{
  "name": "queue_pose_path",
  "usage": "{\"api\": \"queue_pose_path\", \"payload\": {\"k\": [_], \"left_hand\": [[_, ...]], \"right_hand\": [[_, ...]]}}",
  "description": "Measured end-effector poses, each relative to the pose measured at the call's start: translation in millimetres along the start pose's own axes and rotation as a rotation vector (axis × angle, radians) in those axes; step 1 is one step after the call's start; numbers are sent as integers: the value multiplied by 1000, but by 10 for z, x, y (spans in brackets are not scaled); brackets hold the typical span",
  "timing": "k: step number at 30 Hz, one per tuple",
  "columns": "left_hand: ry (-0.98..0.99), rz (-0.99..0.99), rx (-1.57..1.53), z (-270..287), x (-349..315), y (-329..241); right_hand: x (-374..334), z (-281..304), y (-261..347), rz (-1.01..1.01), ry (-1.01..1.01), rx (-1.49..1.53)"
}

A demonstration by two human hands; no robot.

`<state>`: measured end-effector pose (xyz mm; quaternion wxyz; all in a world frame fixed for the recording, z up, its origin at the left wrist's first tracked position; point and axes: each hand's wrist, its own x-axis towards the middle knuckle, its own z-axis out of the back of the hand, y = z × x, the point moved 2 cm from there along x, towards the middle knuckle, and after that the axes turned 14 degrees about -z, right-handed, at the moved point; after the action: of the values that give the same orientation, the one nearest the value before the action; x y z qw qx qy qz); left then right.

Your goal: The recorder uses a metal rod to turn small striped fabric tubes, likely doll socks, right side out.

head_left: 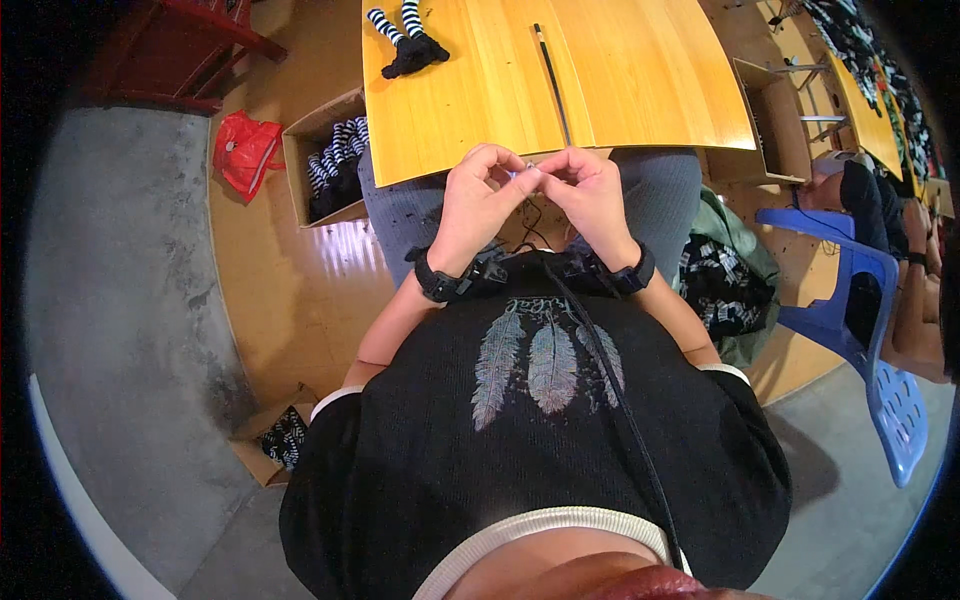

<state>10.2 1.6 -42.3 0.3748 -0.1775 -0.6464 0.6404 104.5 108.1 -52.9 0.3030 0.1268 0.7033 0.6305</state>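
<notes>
My left hand [482,198] and my right hand [592,197] meet at the front edge of the yellow wooden table [640,80], above my lap. Thumbs and fingertips of both are pinched together, almost touching. Something tiny and pale seems to sit between them, too small to name. Just beyond my fingers a thin black rod [553,80] with a light band near its far end lies on the tabletop. At the table's far left is a pair of black-and-white striped, stuffed-looking legs [408,38] with fluffy black ends.
Left of the table stands a cardboard box [296,165] of striped pieces, beside a red plastic bag [243,155]. To the right are another open box [785,130], a green sack [735,270], a blue plastic chair [860,290] and a seated person [915,290]. A dark cable [630,410] crosses my shirt.
</notes>
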Motion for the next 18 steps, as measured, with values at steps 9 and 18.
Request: {"api": "queue_pose_path", "payload": {"k": [9,18], "left_hand": [[128,59,-77,-4,-29,76],[78,123,-116,16,0,46]], "right_hand": [[-11,4,42,59,18,113],[-76,-24,102,27,46,73]]}}
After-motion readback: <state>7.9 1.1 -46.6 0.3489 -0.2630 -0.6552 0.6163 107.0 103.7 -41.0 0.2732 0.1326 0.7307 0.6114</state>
